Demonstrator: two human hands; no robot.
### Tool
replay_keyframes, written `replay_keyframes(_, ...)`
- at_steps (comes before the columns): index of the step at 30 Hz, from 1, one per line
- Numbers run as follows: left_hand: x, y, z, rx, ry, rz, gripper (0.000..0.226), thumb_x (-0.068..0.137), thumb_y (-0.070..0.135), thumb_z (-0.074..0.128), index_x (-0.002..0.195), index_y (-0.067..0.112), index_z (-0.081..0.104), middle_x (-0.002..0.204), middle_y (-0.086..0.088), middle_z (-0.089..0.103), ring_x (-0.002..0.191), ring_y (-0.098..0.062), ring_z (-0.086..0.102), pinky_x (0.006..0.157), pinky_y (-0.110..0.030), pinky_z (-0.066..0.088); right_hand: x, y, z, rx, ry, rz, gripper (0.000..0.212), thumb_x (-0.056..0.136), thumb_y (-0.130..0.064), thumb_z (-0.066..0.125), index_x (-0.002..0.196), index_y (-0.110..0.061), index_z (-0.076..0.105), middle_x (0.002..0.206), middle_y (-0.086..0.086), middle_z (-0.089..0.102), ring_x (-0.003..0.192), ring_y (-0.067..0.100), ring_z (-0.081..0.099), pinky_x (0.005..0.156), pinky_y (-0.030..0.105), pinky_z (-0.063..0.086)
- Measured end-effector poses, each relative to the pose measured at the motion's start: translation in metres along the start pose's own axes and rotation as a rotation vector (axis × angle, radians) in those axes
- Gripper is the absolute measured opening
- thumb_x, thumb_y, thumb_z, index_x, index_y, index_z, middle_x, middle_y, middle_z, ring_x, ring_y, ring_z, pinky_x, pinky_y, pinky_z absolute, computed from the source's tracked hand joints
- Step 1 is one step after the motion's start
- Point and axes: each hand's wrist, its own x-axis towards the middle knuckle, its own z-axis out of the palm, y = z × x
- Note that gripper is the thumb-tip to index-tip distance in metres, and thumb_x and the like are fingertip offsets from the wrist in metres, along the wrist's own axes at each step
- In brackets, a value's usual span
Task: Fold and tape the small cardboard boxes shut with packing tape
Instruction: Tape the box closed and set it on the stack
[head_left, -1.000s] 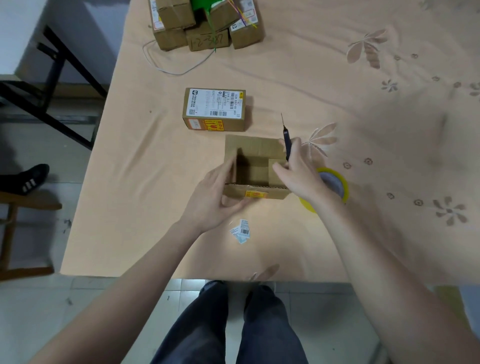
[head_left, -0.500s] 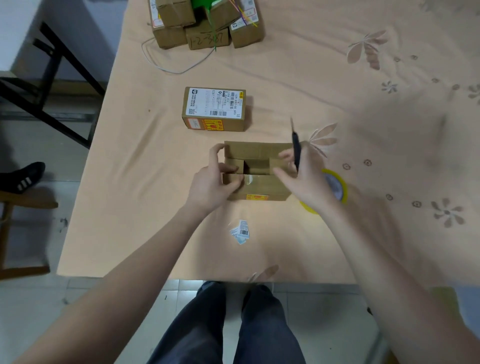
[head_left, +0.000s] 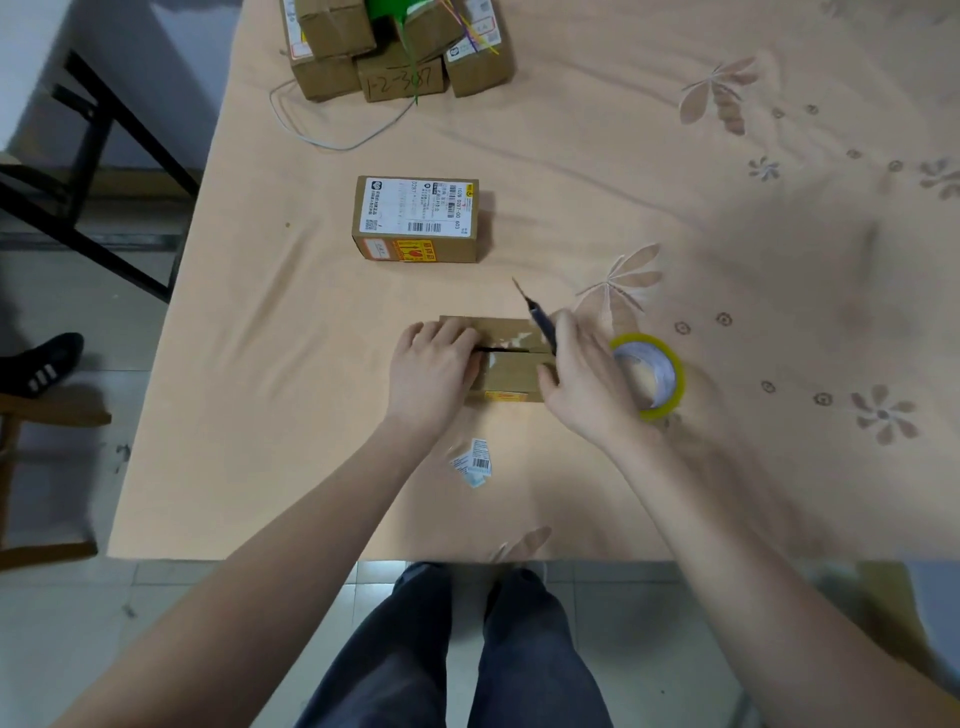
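Flaps of the box (head_left: 511, 358) are now folded shut; left hand (head_left: 434, 364) presses them flat, right hand (head_left: 582, 379) grips a knife (head_left: 537, 322). Tape roll (head_left: 652, 376) at 3 o'clock comes next, probably.

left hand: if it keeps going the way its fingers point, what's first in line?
The left hand already rests on the box being closed; across the flaps, probably the right hand holding the pen-like tool.

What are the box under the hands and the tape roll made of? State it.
Box: looks like brown cardboard, matte, with folded flaps meeting at a seam. Tape roll: seemingly clear glossy plastic film with a yellowish edge, judging by its sheen.
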Motion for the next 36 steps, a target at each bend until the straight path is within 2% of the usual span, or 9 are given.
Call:
replay_keyframes(3,-0.013,0.002,0.005,0.028,-0.060,0.038,0.035,0.095,0.032,0.051,0.117,0.009,0.066,0.124,-0.008,0.063,0.112,-0.026,0.060,0.100,-0.042,0.042,-0.013,-0.004,0.011,0.021,-0.078,0.057,0.022,0.091,-0.003,0.046,0.112,-0.001,0.041,0.105,0.022,0.057,0.097,0.038,0.055,0.063,0.032,0.029)
replay_keyframes(7,-0.034,0.003,0.017,0.120,-0.390,-0.020,0.067,0.097,0.051,0.008,0.151,0.013,-0.001,0.160,-0.002,-0.004,0.147,-0.021,-0.006,0.117,-0.036,-0.005,-0.021,-0.007,0.019,0.181,-0.234,0.088,0.053,0.092,0.006,0.036,0.143,0.002,0.023,0.152,0.009,0.033,0.138,0.024,0.032,0.103,0.029,0.033)
replay_keyframes(10,-0.036,0.006,0.019,0.168,-0.415,-0.038,0.074,0.090,0.057,-0.003,0.149,0.013,-0.013,0.158,-0.002,-0.015,0.146,-0.021,-0.014,0.115,-0.036,-0.011,-0.026,0.001,0.011,0.320,-0.027,0.135,0.040,0.082,0.013,0.044,0.120,0.002,0.041,0.118,0.020,0.047,0.115,0.037,0.046,0.090,0.030,0.034)
replay_keyframes(13,-0.034,0.008,0.017,0.154,-0.427,-0.052,0.073,0.093,0.057,0.002,0.150,0.013,-0.009,0.159,-0.002,-0.013,0.146,-0.019,-0.015,0.115,-0.040,-0.011,-0.039,0.021,0.004,0.161,0.152,0.332,0.030,0.073,0.003,0.056,0.096,-0.007,0.039,0.091,0.011,0.041,0.095,0.037,0.051,0.073,0.032,0.034)
replay_keyframes(19,-0.018,0.020,0.002,-0.115,-0.363,-0.187,0.062,0.098,0.048,0.024,0.146,0.009,0.024,0.160,-0.005,0.006,0.147,-0.018,-0.007,0.115,-0.047,-0.008,-0.058,0.057,0.007,-0.147,-0.029,0.420,0.047,0.080,-0.004,0.059,0.122,0.000,0.039,0.091,0.019,0.065,0.088,0.041,0.058,0.076,0.039,0.040)
replay_keyframes(24,-0.011,0.026,-0.020,-0.270,-0.228,-0.246,0.055,0.095,0.037,0.045,0.142,0.011,0.033,0.159,-0.011,0.007,0.147,-0.025,0.001,0.116,-0.048,-0.001,-0.060,0.051,-0.021,0.284,0.215,0.449,0.041,0.083,-0.001,0.064,0.119,0.000,0.046,0.096,0.015,0.059,0.092,0.036,0.058,0.064,0.028,0.026)
replay_keyframes(29,-0.004,0.048,-0.064,-0.648,-0.143,-0.064,0.080,0.083,0.038,0.068,0.147,0.013,0.028,0.158,-0.003,0.016,0.144,-0.015,0.017,0.117,-0.032,0.016,-0.070,0.026,-0.064,0.636,0.370,0.342,0.050,0.079,0.001,0.070,0.122,-0.008,0.046,0.091,-0.017,0.054,0.084,0.006,0.056,0.068,0.001,0.035)
replay_keyframes(32,-0.001,0.069,-0.090,-0.756,-0.151,-0.002,0.094,0.075,0.042,0.076,0.149,0.016,0.025,0.156,0.000,0.017,0.143,-0.007,0.017,0.111,-0.009,0.012,-0.073,0.011,-0.084,0.763,0.394,0.259,0.040,0.077,0.006,0.070,0.104,-0.013,0.048,0.083,-0.023,0.057,0.081,-0.007,0.057,0.073,0.004,0.040)
replay_keyframes(36,0.008,0.084,-0.120,-0.799,-0.089,0.038,0.095,0.070,0.036,0.080,0.147,0.011,0.029,0.150,-0.004,0.027,0.140,-0.010,0.024,0.115,-0.023,0.020,-0.078,-0.008,-0.106,0.869,0.400,0.141,0.044,0.076,0.008,0.068,0.092,-0.028,0.048,0.084,-0.027,0.059,0.087,0.010,0.061,0.077,0.017,0.047)
